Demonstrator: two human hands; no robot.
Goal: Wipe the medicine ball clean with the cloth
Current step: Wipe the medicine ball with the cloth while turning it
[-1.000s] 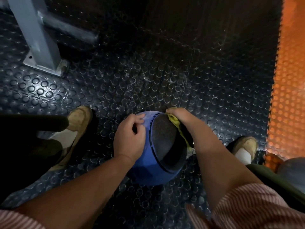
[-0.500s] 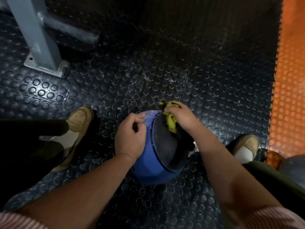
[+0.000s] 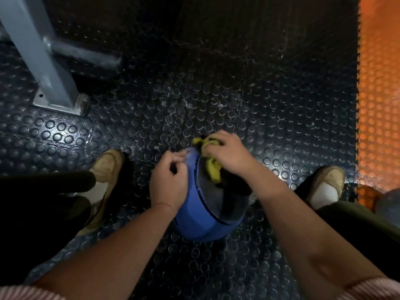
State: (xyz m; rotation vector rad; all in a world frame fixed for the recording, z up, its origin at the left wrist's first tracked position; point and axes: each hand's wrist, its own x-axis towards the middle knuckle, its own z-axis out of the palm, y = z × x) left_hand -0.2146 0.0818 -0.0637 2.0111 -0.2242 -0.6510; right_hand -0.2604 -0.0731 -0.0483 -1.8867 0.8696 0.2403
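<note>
A blue medicine ball [image 3: 199, 215] with a dark grey panel sits on the studded black floor between my feet. My left hand [image 3: 167, 180] rests on the ball's left side with its fingers curled against the surface. My right hand [image 3: 227, 154] grips a yellow cloth [image 3: 213, 169] and holds it against the ball's top far edge. Part of the cloth bunches out beyond my fingers, and a strip hangs down over the grey panel.
A grey metal post with a bolted base plate [image 3: 54, 83] stands at the far left. My shoes [image 3: 106, 167] [image 3: 326, 182] flank the ball. An orange studded mat [image 3: 378, 94] runs along the right edge. Another grey ball [image 3: 389, 202] shows at the right.
My right hand has carried the cloth from the ball's right side up and over to its top far edge. The left hand has stayed on the left side.
</note>
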